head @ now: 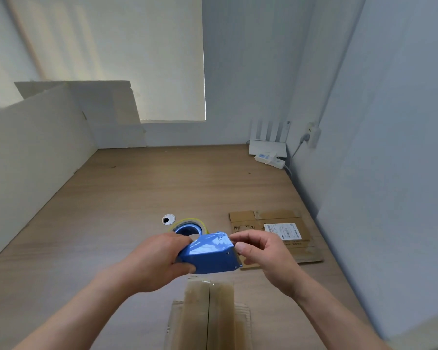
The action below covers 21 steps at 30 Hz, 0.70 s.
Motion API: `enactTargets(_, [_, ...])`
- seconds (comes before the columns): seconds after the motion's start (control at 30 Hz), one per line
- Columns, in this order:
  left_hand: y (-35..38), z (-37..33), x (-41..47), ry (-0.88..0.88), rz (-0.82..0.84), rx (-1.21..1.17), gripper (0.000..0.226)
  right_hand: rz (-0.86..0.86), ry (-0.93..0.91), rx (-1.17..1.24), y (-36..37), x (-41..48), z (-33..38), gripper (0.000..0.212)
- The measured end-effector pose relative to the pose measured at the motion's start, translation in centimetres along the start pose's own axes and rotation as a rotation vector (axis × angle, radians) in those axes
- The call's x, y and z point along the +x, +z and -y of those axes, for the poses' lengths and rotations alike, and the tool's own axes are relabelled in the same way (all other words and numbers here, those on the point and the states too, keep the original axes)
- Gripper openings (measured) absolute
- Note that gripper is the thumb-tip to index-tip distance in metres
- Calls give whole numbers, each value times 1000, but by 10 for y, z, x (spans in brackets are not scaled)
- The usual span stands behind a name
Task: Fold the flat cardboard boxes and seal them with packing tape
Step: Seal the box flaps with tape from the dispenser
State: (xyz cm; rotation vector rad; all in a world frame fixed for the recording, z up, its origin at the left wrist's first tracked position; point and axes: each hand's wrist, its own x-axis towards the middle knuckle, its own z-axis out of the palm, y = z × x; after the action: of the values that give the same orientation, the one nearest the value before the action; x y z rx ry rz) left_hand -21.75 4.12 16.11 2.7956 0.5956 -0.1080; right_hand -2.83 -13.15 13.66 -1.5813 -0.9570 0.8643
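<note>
Holding the tape dispenser (pixel 210 256) just below the middle of the frame, raised off the table (pixel 111 210); left hand (pixel 159 258) wrapped round its rear half, fingers curled under and thumb on top, probably to keep it steady; right hand (pixel 263 258) close against the toothed front end, pinching there with thumb and forefinger, likely feeling for the loose end of tape to draw it out; cannot tell whether any tape is caught between them.

Both hands together on the one tool, then, with the roll of tape (pixel 187 223) showing behind it, yellowish round a blue core.

Directly under the hands, at the bottom centre of the frame: the folded box (pixel 209 314), flaps shut and meeting at a dark middle seam, glossy strips already along it; placed there, by the look of it, so that the tape can be pulled straight down over the seam; not touched by either hand.

Right of the right hand, flat on the table: the flat box (pixel 276 231) with a white label, seemingly waiting its turn.

Farther up: a round cable hole (pixel 168 219); a router (pixel 267 147) and power strip (pixel 271 160) in the upper right corner.
</note>
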Motion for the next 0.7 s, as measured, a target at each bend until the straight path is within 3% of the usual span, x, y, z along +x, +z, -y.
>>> enactTargets(0.1, [1, 2, 1, -3, 5, -6, 34, -12, 8, -40, 0, 1, -1, 19])
enactTargets(0.53, [7, 11, 0, -24, -5, -46, 31, 63, 37, 5, 2, 1, -1, 39])
enactTargets(0.7, [8, 10, -1, -20, -29, -91, 28, 5, -12, 39, 6, 3, -8, 41])
